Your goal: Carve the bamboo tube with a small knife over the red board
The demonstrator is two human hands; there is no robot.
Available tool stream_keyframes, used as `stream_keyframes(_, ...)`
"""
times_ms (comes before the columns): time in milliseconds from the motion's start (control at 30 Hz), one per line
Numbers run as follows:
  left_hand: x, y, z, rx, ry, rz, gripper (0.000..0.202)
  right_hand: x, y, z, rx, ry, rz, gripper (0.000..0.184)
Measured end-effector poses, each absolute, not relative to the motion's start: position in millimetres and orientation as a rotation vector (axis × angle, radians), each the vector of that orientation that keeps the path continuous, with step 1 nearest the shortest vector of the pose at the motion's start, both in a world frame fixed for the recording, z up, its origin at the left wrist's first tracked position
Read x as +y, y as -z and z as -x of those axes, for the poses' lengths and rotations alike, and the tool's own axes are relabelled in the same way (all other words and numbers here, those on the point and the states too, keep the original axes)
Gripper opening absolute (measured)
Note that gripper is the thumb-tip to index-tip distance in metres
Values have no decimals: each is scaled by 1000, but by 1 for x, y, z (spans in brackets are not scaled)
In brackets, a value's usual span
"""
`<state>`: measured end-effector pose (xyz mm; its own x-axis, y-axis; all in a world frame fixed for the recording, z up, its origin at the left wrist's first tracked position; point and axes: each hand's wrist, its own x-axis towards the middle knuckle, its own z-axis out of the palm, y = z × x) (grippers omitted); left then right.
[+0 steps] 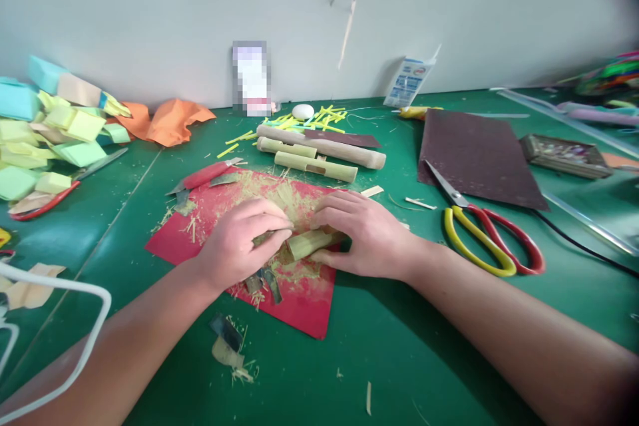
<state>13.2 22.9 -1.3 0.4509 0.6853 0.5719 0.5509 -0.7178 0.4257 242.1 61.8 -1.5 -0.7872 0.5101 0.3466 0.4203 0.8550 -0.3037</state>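
Note:
My right hand is wrapped round a short bamboo tube, its open end pointing left. Just left of that end, my left hand is pinched closed; a sliver of something dark shows between thumb and fingers, too hidden to name. Under both hands lies a red sheet strewn with pale bamboo dust and shavings. Dark scraps rest on it below my left hand. A red-handled knife lies across the sheet's far left edge.
Beyond the sheet lie notched bamboo pieces and a longer stick. Red-and-yellow scissors overlap dark sandpaper at right. Folded paper pieces heap up at left. A white wire frame crosses near my left forearm.

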Motion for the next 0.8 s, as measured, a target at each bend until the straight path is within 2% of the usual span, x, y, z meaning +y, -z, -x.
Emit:
stream_keyframes(500, 23, 1, -10, 898, -972, -2634, 11, 64, 2, -243, -2587, -281, 679, 29)
stream_keyframes(633, 21, 0, -9, 1013, -962, -2589, 12, 65, 1, -245, -2618, -301, 703, 28)
stream_keyframes(800, 17, -3, -11, 1202, -1120, -2539, 11, 66, 0, -248, -2655, -292, 707, 25)
